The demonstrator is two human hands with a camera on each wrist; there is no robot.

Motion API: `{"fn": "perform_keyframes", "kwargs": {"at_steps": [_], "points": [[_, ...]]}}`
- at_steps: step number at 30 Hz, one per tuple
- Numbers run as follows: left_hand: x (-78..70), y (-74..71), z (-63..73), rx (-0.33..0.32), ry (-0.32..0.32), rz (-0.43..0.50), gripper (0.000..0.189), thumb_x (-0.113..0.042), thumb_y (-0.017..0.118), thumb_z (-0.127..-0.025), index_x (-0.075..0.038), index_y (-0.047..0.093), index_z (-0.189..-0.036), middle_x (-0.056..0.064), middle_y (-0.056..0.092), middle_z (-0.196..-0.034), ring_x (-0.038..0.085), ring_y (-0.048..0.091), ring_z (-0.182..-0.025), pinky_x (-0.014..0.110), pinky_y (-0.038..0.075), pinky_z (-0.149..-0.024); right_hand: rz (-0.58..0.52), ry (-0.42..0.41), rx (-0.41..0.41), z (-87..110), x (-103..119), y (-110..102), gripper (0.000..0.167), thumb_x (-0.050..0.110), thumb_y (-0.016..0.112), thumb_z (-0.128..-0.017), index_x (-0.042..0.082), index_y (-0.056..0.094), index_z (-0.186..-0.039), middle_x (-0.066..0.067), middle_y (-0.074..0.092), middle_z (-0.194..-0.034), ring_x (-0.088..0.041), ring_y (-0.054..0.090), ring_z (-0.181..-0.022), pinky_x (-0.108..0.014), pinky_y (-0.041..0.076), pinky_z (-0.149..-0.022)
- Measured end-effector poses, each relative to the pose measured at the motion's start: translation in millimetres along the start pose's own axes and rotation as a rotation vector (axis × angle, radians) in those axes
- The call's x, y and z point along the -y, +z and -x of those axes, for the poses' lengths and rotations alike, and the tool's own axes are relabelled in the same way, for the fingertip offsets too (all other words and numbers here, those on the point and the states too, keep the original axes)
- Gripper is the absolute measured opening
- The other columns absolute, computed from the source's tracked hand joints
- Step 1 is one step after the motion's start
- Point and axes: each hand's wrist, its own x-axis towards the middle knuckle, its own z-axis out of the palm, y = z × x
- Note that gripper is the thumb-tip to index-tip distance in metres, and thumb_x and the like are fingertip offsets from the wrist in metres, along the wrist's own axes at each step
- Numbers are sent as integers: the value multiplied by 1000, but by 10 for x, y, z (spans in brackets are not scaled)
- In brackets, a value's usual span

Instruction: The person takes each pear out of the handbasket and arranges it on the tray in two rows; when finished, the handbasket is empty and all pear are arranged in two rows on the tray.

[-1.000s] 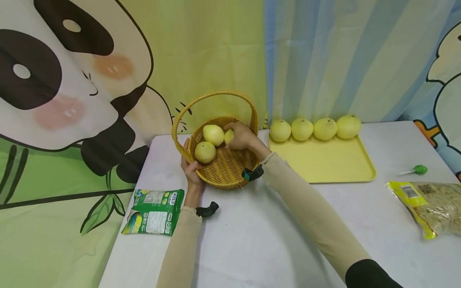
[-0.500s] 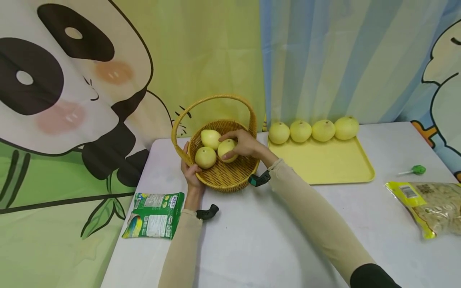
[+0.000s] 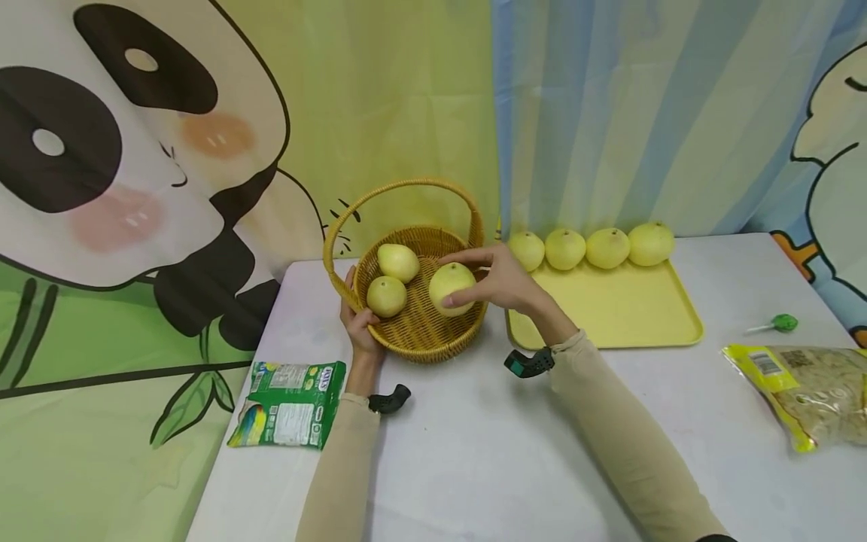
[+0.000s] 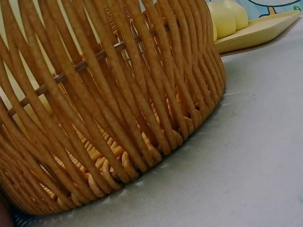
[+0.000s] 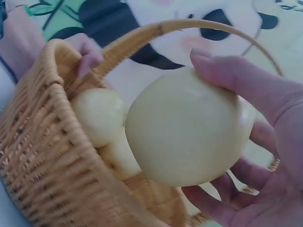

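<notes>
A pale yellow-green melon [image 3: 449, 289] is held between the thumb and fingers of my right hand [image 3: 506, 282], over the right side of a round wicker basket [image 3: 433, 348]. The right wrist view has this smooth melon [image 5: 184, 130] large at its centre, above the rim. Two more melons, the back one [image 3: 398, 263] and the front one [image 3: 386, 296], lie inside at the left. My left hand [image 3: 360, 327] grips the basket's left rim, thumb over the edge; its other fingers are mostly hidden behind the wall. Woven basket side [image 4: 118, 104] fills much of the left wrist view.
Several melons [image 3: 607, 248] stand in a row along the back of a yellow tray [image 3: 616, 316], right of the basket. A green snack bag [image 3: 291, 404] lies at the left; a green lollipop [image 3: 784, 323] and a clear-and-yellow bag [image 3: 813, 388] lie at the right.
My right hand has lifted the melon from deep in the basket and moved it right, away from the other two. The left hand keeps its hold on the rim.
</notes>
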Motion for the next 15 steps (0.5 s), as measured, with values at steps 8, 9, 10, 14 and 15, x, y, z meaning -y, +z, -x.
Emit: {"fn": "perform_keyframes", "kwargs": {"at_steps": [8,9,10,14,15], "points": [[7,-1,-9,9,-5,4,105,2,36,-59,-9,40,-164,11,46,-164,26,45,-146,29,35,-114,4,8,-179,308,-58,-395,58,19,98,-73,16,79,-128,-5,72,-139,-17,56,-136,-40,53,-94],[8,0,-9,9,-3,5,105,2,36,-59,-9,40,-164,12,47,-163,26,45,-145,29,35,-114,5,14,-204,337,-86,-448,57,18,97,-74,15,79,-128,-7,71,-140,-17,55,-137,-43,52,-98],[8,0,-10,8,-2,5,105,2,36,-59,-9,40,-164,12,47,-163,25,45,-146,29,35,-115,5,23,-229,362,-120,-497,56,18,97,-75,15,79,-128,-8,70,-141,-18,55,-139,-46,50,-101],[-5,5,-14,6,-5,6,104,2,36,-60,-11,42,-163,12,47,-163,26,45,-145,29,35,-115,28,76,-326,422,-270,-637,56,19,97,-75,12,79,-127,-10,70,-141,-20,53,-141,-54,43,-110],[-11,8,-15,6,-7,11,104,2,35,-59,-13,43,-162,12,47,-163,26,45,-145,30,35,-115,33,94,-346,430,-307,-655,56,20,97,-75,12,79,-127,-10,70,-141,-20,54,-140,-54,42,-111]]}}
